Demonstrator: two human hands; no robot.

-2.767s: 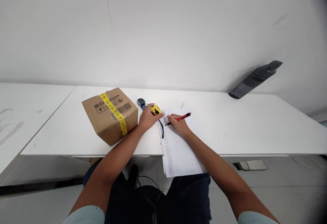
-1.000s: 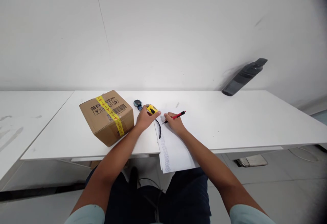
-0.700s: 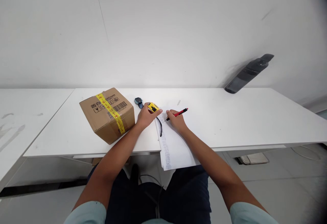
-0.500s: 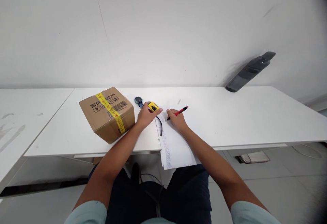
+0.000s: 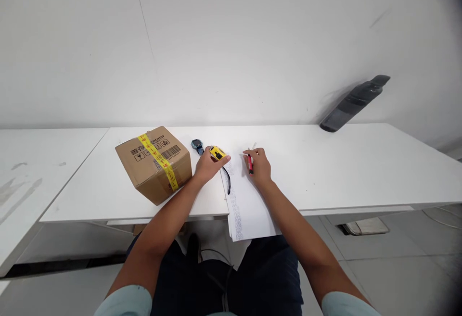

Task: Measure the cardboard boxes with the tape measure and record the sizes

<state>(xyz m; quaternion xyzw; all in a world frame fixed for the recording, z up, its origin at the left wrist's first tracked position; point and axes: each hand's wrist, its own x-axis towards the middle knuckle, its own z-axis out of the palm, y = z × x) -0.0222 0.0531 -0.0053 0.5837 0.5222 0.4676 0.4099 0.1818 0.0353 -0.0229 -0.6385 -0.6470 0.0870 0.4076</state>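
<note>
My left hand [image 5: 209,165] is closed around a yellow and black tape measure [image 5: 218,153], whose dark wrist strap [image 5: 228,181] trails over the paper's left edge. Between the fingers of my right hand [image 5: 259,164] is a red and black pen [image 5: 250,164], held above the upper part of the white paper [image 5: 252,215]. Small printed marks run down the paper's left side, and its lower end hangs past the table's front edge. A digital watch [image 5: 197,145] lies just beyond my left hand.
A taped cardboard box [image 5: 155,162] sits on the white table [image 5: 342,176], left of my left forearm. A dark bottle [image 5: 352,104] stands at the back right by the wall. Beneath the table on the right, a flat pale object [image 5: 368,226] rests on the floor.
My right hand has shifted a little right and turned, so the pen now points toward me rather than out to the right. My left hand keeps its grip on the tape measure.
</note>
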